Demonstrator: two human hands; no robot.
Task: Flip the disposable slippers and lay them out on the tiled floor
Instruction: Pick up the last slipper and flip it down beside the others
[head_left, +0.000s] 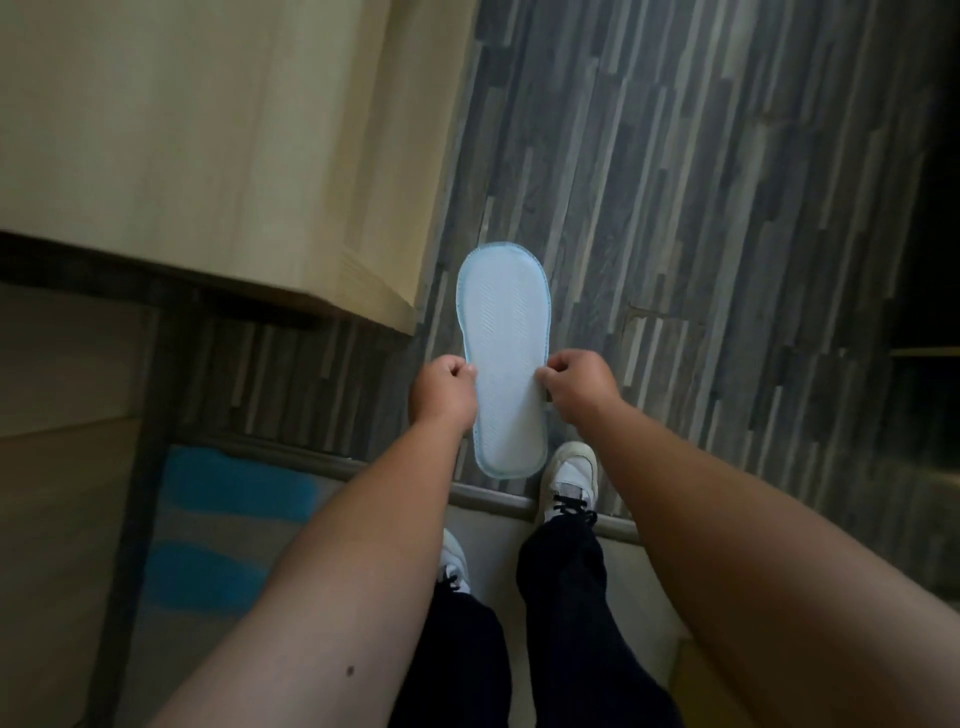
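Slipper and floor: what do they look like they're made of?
Slipper: thin pale-blue foam or nonwoven sole, probably; matte, with a fine ribbed texture and a stitched edge. Floor: hard grey strips in a wood-grain pattern, slightly glossy; tile or laminate, can't tell. Both hands, left and right, pinch the slipper's edges.

One disposable slipper (503, 358) shows, pale blue-white with a stitched light-blue rim. Its flat sole faces up toward the camera, marked with fine ribbed lines. It lies lengthwise, the broad rounded toe end pointing away from the person and the narrower heel end nearest. It is pinched at mid-length on both long edges and appears held above the grey striped tiled floor (701, 218).
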